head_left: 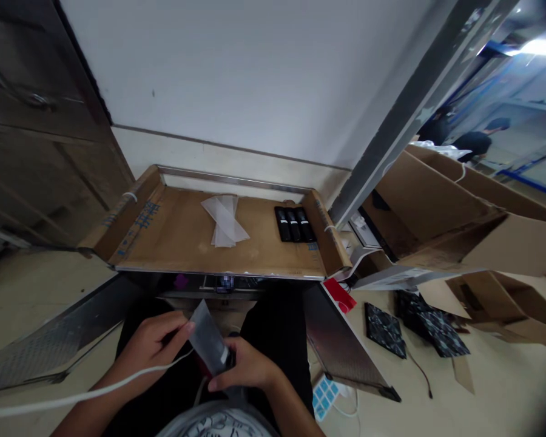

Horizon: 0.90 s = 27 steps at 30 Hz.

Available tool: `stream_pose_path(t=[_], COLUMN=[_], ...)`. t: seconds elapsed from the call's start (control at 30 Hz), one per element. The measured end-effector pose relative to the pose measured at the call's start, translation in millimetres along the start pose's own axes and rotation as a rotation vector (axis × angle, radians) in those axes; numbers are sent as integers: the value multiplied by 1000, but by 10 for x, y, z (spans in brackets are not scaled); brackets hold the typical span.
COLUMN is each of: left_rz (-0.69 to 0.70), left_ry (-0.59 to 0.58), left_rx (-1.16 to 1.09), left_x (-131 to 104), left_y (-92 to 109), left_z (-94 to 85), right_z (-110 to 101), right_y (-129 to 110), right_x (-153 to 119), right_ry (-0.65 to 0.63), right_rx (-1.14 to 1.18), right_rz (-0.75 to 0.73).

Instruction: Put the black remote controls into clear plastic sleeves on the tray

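Before the brown cardboard-lined desk's [182,243] near edge, left hand [157,340] pinches translucent flat plastic sleeve [205,335]; right hand [251,364] clamps its lower end.

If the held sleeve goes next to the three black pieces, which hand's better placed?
Probably right. The right hand grips the translucent sleeve near its lower end, and the three black pieces lie toward that side. The left hand is only at the upper corner.

Black items [294,224] with white labels; brown cardboard tray [182,233], blue print; red packet [340,295].
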State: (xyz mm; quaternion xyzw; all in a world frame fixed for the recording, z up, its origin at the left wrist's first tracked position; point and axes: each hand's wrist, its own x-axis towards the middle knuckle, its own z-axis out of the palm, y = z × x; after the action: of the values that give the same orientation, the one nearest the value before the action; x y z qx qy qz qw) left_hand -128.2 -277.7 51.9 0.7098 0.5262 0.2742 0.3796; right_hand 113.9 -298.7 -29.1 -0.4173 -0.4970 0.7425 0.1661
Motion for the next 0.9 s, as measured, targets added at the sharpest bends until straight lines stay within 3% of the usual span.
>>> stream_pose_path(t=[0.2, 0.33, 0.47, 0.67, 0.9], left_rz=[-186, -161, -76, 14, 66], left_ry=[136, 142, 326, 97, 64], left_rx=[-143, 142, 347, 357, 436], left_x=[163, 271, 296, 316, 367], left_y=[-39, -1, 69, 184, 453], left_z=[-72, -52, -40, -117, -499], right_z=[103, 160, 186, 192, 195], right_y=[25, -59, -128, -143, -54], right_x=[49, 18, -14, -21, -51], right_ry=[133, 279, 372, 390, 289], right_rx=[-160, -402, -478, -465, -315], right_rz=[-127, -162, -196, -189, -170])
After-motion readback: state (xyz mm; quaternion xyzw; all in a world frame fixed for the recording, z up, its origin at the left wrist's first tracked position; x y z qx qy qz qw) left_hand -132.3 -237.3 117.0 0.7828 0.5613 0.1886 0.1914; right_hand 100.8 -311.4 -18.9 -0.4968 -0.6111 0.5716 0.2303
